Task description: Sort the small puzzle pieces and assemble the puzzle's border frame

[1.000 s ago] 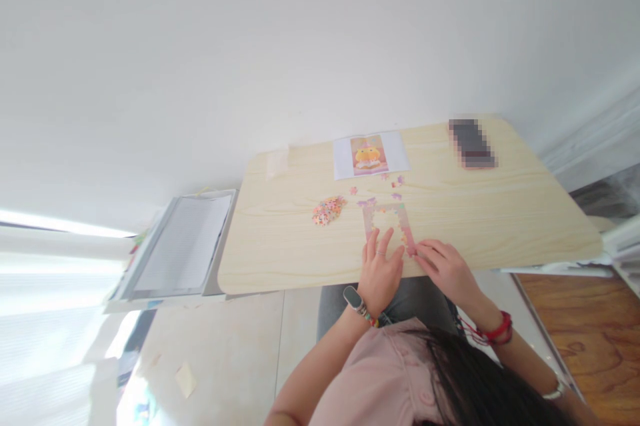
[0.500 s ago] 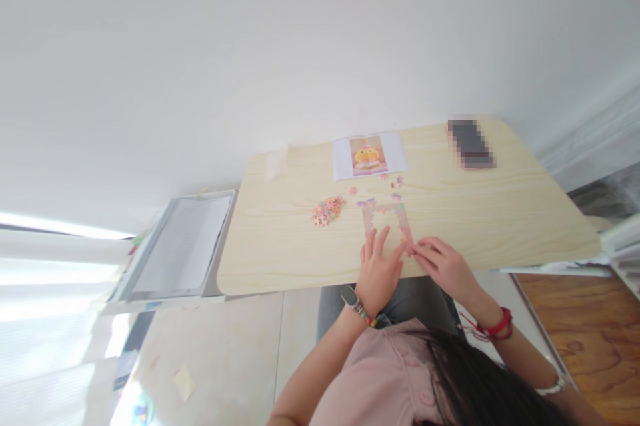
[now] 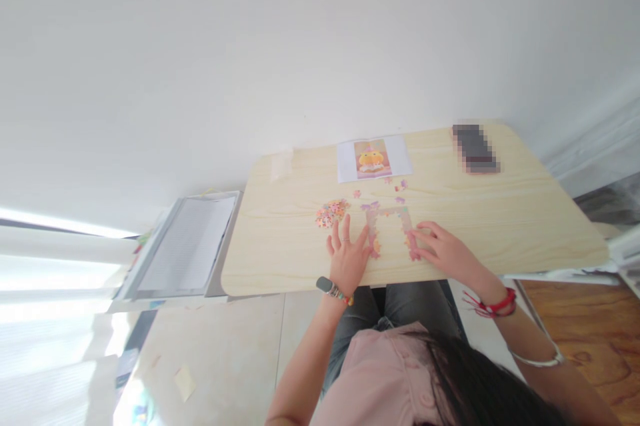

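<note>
Hands (image 3: 347,258) parted, flanking puzzle frame (image 3: 390,231) (near table edge).

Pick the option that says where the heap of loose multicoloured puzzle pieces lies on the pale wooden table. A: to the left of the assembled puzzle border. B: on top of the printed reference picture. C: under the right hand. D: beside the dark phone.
A: the heap of loose multicoloured puzzle pieces lies left of the assembled puzzle border, just beyond the left hand.

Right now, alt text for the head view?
Two bare hands rest flat on a pale wooden table, left hand and right hand flanking a part-built puzzle frame. Beyond lie a loose piece pile and a reference picture.
</note>
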`<state>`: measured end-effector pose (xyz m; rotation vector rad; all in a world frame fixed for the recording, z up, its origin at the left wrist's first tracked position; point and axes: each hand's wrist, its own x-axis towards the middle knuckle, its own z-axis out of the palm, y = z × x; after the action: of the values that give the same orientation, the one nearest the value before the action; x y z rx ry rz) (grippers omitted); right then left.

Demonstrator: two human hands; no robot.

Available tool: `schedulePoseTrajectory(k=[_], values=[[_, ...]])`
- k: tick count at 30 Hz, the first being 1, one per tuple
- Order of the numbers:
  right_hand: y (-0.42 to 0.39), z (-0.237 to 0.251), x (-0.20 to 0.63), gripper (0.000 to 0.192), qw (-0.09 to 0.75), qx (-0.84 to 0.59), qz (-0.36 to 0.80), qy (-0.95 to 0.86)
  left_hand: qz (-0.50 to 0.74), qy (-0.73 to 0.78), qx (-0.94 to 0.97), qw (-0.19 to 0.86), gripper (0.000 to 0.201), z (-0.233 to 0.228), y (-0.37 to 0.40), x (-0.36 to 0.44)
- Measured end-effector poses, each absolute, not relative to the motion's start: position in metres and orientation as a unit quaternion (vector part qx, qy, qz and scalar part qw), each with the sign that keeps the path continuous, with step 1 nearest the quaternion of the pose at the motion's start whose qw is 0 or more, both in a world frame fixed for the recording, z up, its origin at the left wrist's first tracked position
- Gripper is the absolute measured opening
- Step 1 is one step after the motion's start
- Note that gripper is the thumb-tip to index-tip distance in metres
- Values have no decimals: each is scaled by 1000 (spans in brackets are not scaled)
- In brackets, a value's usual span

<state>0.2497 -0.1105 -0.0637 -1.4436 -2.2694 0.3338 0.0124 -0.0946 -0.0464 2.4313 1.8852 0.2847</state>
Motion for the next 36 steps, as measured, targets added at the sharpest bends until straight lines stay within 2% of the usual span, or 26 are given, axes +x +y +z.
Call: schedulePoseTrajectory(k=[23, 32, 36], values=[[-108, -63, 247, 29, 211, -519, 117, -820, 101, 614, 781, 50, 39, -48, -97, 13], [-80, -55, 248, 42, 151, -547, 156, -809, 100, 617, 778, 72, 38, -51, -97, 11], [-72, -56, 248, 40, 132, -540, 170, -813, 101, 614, 779, 71, 39, -51, -96, 11]])
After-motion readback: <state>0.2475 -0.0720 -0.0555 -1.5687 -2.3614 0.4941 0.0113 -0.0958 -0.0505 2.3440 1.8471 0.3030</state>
